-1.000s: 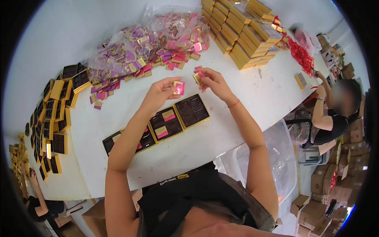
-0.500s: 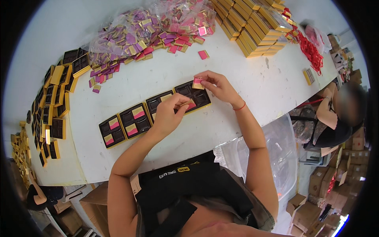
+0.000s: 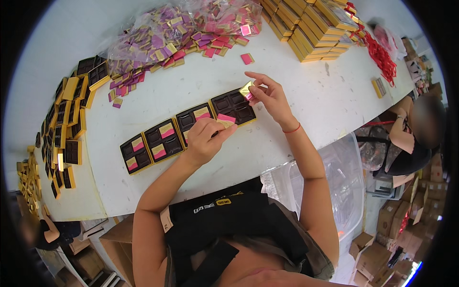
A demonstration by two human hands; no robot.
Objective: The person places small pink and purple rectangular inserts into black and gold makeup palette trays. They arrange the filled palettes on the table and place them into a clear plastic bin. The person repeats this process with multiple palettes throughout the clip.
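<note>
My left hand (image 3: 204, 142) pinches a flat pink-and-gold wrapped square (image 3: 225, 120) above the front left of the rightmost box. At that box's far right corner, my right hand (image 3: 271, 100) holds another wrapped square (image 3: 246, 90) between thumb and fingers, its shiny gold side showing. The rightmost gold-edged box (image 3: 228, 104) has a dark tray whose visible compartments hold nothing. To its left, touching in a slanting row, are a box (image 3: 185, 119) partly hidden by my left hand, a box (image 3: 156, 137) and an end box (image 3: 128, 150), each with pink-and-gold squares in some compartments.
Clear bags (image 3: 162, 40) of purple, pink and gold squares spill across the back. More dark-tray boxes (image 3: 62, 112) are heaped at left. Gold boxes (image 3: 315, 28) stand stacked at the far right, near red ribbons (image 3: 380, 60). One person (image 3: 411, 129) is at right, another at lower left.
My left hand has lifted its square off the rightmost box and tilted it up. My right hand has shifted right, its square turned from the pink-and-gold face to the shiny gold side.
</note>
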